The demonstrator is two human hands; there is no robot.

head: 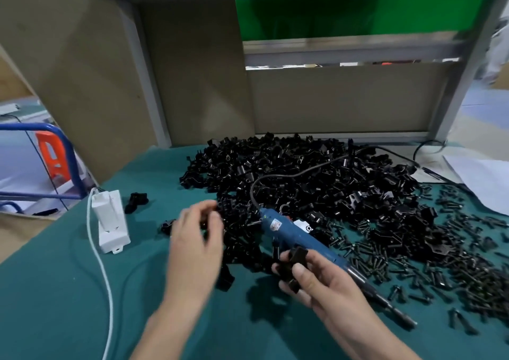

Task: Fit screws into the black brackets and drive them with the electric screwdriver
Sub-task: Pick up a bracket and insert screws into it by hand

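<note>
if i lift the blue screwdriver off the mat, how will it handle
The blue screwdriver looks rigid and probably fairly heavy. Its round barrel may roll on the green mat. The black cord draped over the bracket pile will likely tug and drag brackets.

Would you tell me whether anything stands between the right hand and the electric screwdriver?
Nothing visible lies between them: the electric screwdriver rests on the green mat just beyond the right hand. That hand grips a black bracket, though, so it isn't free.
</note>
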